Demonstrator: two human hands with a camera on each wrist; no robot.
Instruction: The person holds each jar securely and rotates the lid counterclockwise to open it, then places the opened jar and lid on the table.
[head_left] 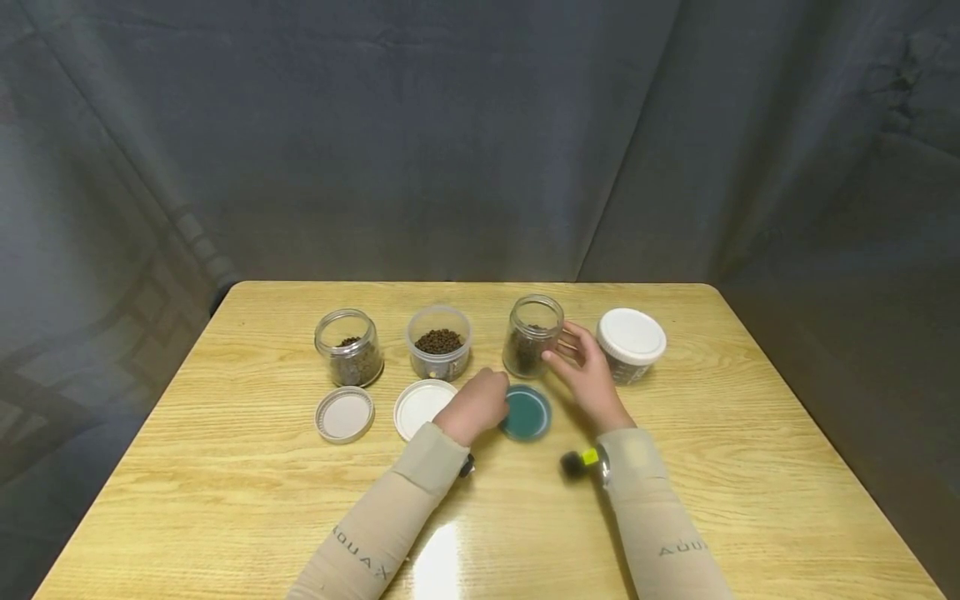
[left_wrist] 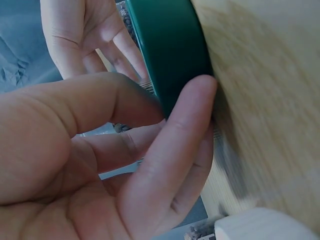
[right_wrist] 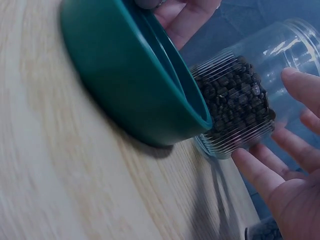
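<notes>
My left hand (head_left: pixel 476 404) pinches the left rim of a green lid (head_left: pixel 527 413), which lies inner side up low over the table. In the left wrist view, thumb and fingers (left_wrist: pixel 190 100) grip the lid's edge. Behind the lid stands an upright, uncovered glass jar (head_left: pixel 531 337) partly filled with small dark brown pellets (right_wrist: pixel 235 97). Beside the jar's right side is my right hand (head_left: pixel 588 379), its fingers spread and fairly straight, fingertips right at the glass. Its thumb lies at the front of the jar in the head view.
To the left stand an uncovered plastic tub (head_left: pixel 439 343) and another uncovered glass jar (head_left: pixel 351 348), both with pellets. A white lid (head_left: pixel 423 408) and a pale lid (head_left: pixel 345 414) lie before them. At the right stands a tub with a white lid (head_left: pixel 632 335).
</notes>
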